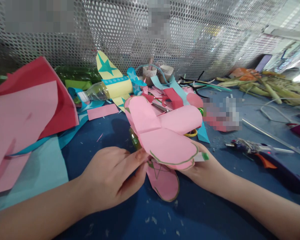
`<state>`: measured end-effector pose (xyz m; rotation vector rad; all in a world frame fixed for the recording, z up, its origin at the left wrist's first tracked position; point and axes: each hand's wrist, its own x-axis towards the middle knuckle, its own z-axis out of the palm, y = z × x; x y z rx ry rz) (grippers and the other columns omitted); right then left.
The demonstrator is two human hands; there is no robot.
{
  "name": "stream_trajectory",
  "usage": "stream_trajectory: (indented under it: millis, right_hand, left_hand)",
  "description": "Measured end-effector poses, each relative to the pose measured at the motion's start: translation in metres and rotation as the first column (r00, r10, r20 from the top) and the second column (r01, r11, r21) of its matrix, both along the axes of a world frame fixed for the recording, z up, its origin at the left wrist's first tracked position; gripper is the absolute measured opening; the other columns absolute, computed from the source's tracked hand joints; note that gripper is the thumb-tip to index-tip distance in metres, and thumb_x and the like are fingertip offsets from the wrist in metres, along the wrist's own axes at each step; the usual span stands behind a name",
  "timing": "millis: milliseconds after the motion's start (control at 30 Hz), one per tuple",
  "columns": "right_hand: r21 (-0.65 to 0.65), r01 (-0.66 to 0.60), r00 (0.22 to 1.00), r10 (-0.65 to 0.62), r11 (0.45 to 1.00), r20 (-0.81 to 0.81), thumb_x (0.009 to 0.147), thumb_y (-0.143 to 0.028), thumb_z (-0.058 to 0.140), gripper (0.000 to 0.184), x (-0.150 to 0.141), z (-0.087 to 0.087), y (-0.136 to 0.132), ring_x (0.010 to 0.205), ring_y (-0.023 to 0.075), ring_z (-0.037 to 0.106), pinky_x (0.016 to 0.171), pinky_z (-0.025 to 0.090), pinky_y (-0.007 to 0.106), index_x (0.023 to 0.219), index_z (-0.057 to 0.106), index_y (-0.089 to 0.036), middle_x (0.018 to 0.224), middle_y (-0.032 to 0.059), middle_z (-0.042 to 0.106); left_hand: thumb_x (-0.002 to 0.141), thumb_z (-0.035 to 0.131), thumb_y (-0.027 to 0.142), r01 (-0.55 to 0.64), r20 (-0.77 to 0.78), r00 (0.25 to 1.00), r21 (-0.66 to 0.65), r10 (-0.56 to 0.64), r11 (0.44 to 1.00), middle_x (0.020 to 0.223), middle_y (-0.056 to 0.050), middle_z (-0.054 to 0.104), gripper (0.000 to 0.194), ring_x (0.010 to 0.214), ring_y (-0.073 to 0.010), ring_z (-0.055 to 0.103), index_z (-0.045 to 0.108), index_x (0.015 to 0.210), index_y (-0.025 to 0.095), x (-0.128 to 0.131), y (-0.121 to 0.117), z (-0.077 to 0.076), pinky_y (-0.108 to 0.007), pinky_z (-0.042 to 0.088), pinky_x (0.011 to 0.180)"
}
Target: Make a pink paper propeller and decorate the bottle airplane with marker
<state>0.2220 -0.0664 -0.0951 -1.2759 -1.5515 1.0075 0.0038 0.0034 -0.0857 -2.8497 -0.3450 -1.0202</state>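
A pink paper plane (170, 143) with rounded wings outlined in dark green is held up at the middle. Part of a green bottle (134, 138) shows beneath its paper. My left hand (115, 176) is closed, thumb and fingers pinching the plane at its near left edge. A small pink tail piece (163, 183) with a drawn star hangs below. My right hand (202, 163) supports the plane from the right, its fingers mostly hidden under the wing. A white, green-tipped stick, perhaps a marker (201, 156), pokes out by that hand.
At left lie red paper (65, 100), pink and blue sheets. A yellow paper plane on a clear bottle (118, 87) stands behind, near paper scraps, scissors (160, 106) and two cups (166, 73). A glue gun (272, 163) lies right; perforated metal (115, 26) borders the back.
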Motion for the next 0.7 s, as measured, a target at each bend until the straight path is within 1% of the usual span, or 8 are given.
stream_trajectory:
  millis: [100, 200, 333, 500, 700]
  right_hand:
    - [0.008, 0.008, 1.0, -0.008, 1.0, 0.004, 0.084, -0.034, 0.068, 0.018, 0.0004, -0.002, -0.0013, 0.059, 0.0142, 0.055, 0.053, 0.049, 0.023, 0.076, 0.055, -0.024, 0.07, -0.0019, 0.059]
    - [0.021, 0.015, 1.0, -0.015, 1.0, 0.002, 0.084, -0.032, 0.068, 0.014, 0.0005, -0.004, -0.0026, 0.062, 0.0148, 0.057, 0.057, 0.052, 0.023, 0.079, 0.056, -0.024, 0.07, -0.0018, 0.061]
    - [0.015, 0.014, 1.0, -0.014, 1.0, -0.008, 0.083, -0.028, 0.068, 0.014, 0.0003, -0.0049, -0.003, 0.063, 0.0147, 0.058, 0.062, 0.054, 0.025, 0.08, 0.056, -0.024, 0.069, -0.0028, 0.06]
    - [-0.009, -0.004, 0.998, 0.004, 1.0, -0.063, 0.082, -0.023, 0.069, 0.013, 0.0011, -0.0069, -0.0033, 0.066, 0.0144, 0.058, 0.062, 0.053, 0.023, 0.083, 0.057, -0.025, 0.071, -0.0035, 0.06]
    - [-0.002, -0.026, 0.998, 0.026, 1.0, -0.066, 0.082, -0.022, 0.07, 0.015, -0.0002, -0.0051, -0.0032, 0.061, 0.0136, 0.054, 0.056, 0.048, 0.022, 0.081, 0.056, -0.025, 0.07, -0.0043, 0.058]
  left_hand:
    - [0.095, 0.041, 0.016, 0.0, -0.005, 1.0, 0.006, 0.0, 1.0, 0.054, 0.003, 0.061, 0.013, 0.044, -0.0147, 0.054, 0.054, 0.097, 0.015, 0.0003, 0.0013, 0.0012, -0.028, 0.04, 0.044]
    - [0.095, 0.04, 0.016, 0.0, -0.02, 1.0, 0.007, 0.0, 1.0, 0.052, 0.004, 0.06, 0.015, 0.043, -0.0143, 0.053, 0.054, 0.093, 0.016, 0.0008, 0.0017, 0.0017, -0.028, 0.039, 0.044]
    - [0.095, 0.041, 0.016, 0.003, -0.014, 1.0, 0.002, -0.003, 1.0, 0.052, 0.003, 0.059, 0.014, 0.042, -0.0149, 0.051, 0.055, 0.092, 0.016, 0.0012, 0.001, 0.0015, -0.028, 0.038, 0.043]
    - [0.095, 0.042, 0.016, 0.016, -0.011, 1.0, -0.002, -0.016, 1.0, 0.053, 0.002, 0.06, 0.013, 0.044, -0.0163, 0.054, 0.055, 0.094, 0.014, 0.0013, 0.0003, 0.0008, -0.029, 0.04, 0.044]
    - [0.094, 0.043, 0.014, 0.023, -0.008, 1.0, -0.018, -0.023, 1.0, 0.053, 0.001, 0.061, 0.013, 0.043, -0.0166, 0.053, 0.056, 0.095, 0.012, 0.001, 0.0014, 0.0005, -0.03, 0.039, 0.044]
